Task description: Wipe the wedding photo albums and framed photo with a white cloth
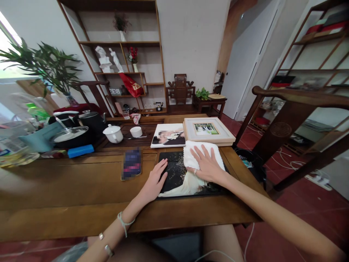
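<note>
A dark picture panel (174, 169) lies flat near the table's front edge, with a pale, dress-like shape across its lower part. Spread over its upper right is a folded white cloth (191, 151). My right hand (208, 165) presses on this cloth from above, palm down and fingers spread, not wrapped round it. At the panel's left edge rests my left hand (156, 182), fingers stretched out and holding nothing. Just behind the panel are a white-edged photo print (167, 135) and a light-framed photo (209, 131), lying side by side.
Left of the panel lies a phone-like object (131, 163), partly blurred out. Farther back stand a white lidded bowl (113, 134), a small white cup (136, 131), a black kettle (91, 122) and a blue box (81, 151). A wooden chair (283, 127) stands at the right.
</note>
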Tool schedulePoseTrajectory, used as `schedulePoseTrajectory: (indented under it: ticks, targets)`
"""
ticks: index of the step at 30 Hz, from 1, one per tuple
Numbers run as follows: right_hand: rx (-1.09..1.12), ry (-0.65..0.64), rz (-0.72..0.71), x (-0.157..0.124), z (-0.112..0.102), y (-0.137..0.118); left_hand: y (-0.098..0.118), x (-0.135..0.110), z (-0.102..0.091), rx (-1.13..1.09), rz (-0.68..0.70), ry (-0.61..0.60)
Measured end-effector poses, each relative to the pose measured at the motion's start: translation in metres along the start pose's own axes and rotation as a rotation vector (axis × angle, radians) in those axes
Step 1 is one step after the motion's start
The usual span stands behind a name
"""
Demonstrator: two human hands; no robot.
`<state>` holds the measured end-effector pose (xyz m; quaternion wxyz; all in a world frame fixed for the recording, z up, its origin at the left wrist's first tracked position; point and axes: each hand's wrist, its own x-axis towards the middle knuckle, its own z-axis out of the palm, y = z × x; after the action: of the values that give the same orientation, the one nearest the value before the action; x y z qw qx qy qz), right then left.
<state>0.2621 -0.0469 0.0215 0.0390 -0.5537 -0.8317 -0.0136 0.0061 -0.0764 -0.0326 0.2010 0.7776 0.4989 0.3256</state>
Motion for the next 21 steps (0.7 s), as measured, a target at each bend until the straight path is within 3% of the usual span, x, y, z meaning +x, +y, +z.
schedulePoseTrajectory:
  ticks: [4,14,17,21]
  targets:
    - [-0.021,0.021,-0.024,-0.009,0.001,-0.002,0.001,0.000,0.000,0.011,-0.006,-0.003]
    - [-0.064,0.053,-0.172,-0.099,-0.003,-0.036,0.001,0.000,0.001,0.012,0.007,0.008]
    - [-0.052,0.056,-0.184,-0.096,-0.001,-0.036,0.002,0.000,0.000,0.016,0.005,-0.001]
    - [-0.030,0.071,-0.165,-0.062,0.006,-0.029,0.003,0.000,-0.001,0.017,-0.009,-0.019]
